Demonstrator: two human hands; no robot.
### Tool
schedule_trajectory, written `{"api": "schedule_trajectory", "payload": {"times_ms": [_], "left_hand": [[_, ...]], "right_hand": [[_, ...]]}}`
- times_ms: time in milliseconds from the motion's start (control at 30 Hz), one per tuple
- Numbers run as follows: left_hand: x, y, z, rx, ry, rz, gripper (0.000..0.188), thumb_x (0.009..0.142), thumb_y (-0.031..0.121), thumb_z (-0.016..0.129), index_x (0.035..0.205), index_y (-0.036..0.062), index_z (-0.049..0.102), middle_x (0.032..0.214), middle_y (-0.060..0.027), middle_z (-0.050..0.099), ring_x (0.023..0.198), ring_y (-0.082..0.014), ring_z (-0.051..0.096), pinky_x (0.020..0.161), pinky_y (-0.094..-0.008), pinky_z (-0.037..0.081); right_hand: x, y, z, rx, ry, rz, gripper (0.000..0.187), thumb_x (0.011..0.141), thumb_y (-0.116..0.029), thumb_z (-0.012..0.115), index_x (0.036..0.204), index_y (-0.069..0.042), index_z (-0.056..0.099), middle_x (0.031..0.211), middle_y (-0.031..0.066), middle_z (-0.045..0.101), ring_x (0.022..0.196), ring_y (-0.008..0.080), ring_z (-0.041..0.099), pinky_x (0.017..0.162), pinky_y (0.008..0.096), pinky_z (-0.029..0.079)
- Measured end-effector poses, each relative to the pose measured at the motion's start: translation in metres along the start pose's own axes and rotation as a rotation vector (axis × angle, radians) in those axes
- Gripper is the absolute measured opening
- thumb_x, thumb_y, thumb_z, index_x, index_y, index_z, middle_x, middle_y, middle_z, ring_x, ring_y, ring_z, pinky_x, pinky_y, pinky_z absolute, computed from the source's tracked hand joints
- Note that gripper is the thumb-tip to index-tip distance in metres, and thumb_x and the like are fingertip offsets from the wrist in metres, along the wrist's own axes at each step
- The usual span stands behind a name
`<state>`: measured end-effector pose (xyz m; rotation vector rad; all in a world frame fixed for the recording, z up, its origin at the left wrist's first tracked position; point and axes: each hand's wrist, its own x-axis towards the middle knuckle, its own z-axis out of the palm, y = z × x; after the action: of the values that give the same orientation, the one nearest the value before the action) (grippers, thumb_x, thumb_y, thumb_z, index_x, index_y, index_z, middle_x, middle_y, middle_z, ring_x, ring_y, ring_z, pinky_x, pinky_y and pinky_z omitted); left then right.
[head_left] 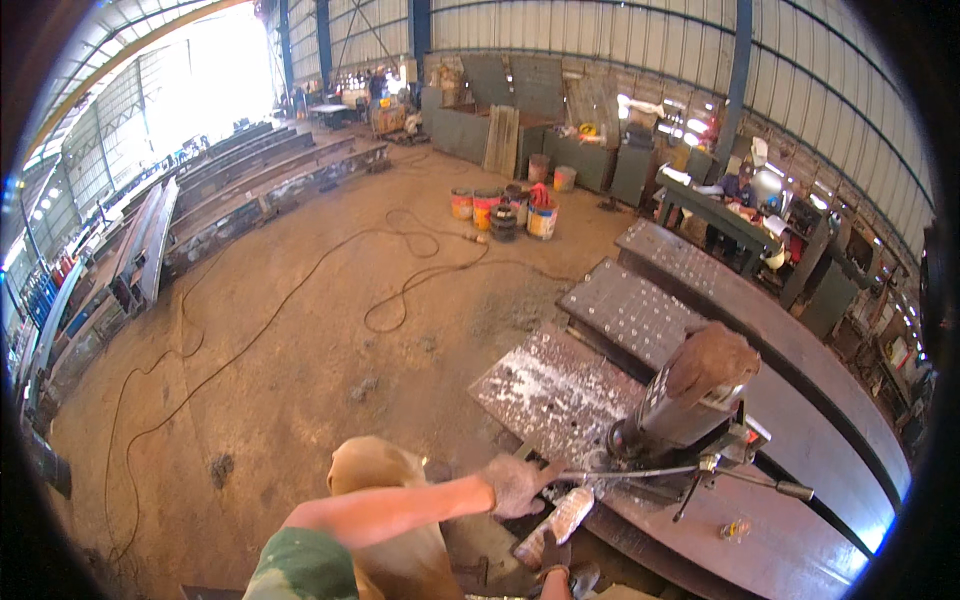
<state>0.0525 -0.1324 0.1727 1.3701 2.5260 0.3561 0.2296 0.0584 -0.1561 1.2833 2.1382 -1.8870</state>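
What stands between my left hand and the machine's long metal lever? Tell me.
Nothing visible: the left hand is right by the lever at its left end, though contact is unclear. The plastic bottle shows below, off that path.

Plate (pixel 570 355) — brown, white-speckled

The drill (pixel 690 400) stands on a steel beam (pixel 540 380). Left of the drill is the left grip (pixel 515 486); nearer, front-left, the right grip (pixel 556 553) with the bottle (pixel 560 522). Behind the drill lie two more beams (pixel 635 312); behind-left, buckets (pixel 487 213); behind-right, a table (pixel 715 212).
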Motion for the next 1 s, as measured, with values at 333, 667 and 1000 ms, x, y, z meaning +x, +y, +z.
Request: {"api": "schedule_trajectory", "payload": {"times_ms": [333,667,1000], "left_hand": [[0.042,0.033,-0.049,-0.009,-0.08,0.15,0.082,0.089,0.039,0.07,0.155,0.0043,0.035,0.131,-0.0393,0.055,0.081,-0.0442,0.073,0.07,-0.0527,0.061],[0.005,0.012,-0.029,-0.002,-0.114,0.006,0.083,0.091,0.041,0.067,0.158,0.0075,0.031,0.147,-0.04,0.039,0.084,-0.0448,0.073,0.071,-0.0507,0.061],[0.008,0.011,-0.021,0.014,-0.051,0.027,0.086,0.09,0.039,0.068,0.158,0.0042,0.029,0.087,-0.0236,0.07,0.075,-0.0418,0.071,0.066,-0.0521,0.058]], "right_hand": [[0.152,0.171,-0.004,-0.635,0.283,-0.658,0.076,0.097,-0.067,0.057,0.133,-0.001,0.062,0.119,0.019,0.07,0.103,0.0302,0.063,0.086,0.0419,0.049],[0.04,0.056,0.012,-0.148,0.173,-0.106,0.08,0.083,-0.061,0.076,0.136,-0.003,0.06,0.12,0.022,0.07,0.105,0.0334,0.067,0.088,0.0419,0.053],[-0.007,-0.022,-0.006,-0.029,0.118,0.013,0.07,0.083,-0.039,0.081,0.134,0.003,0.059,0.122,0.0197,0.07,0.108,0.0318,0.069,0.092,0.0434,0.054]]}}
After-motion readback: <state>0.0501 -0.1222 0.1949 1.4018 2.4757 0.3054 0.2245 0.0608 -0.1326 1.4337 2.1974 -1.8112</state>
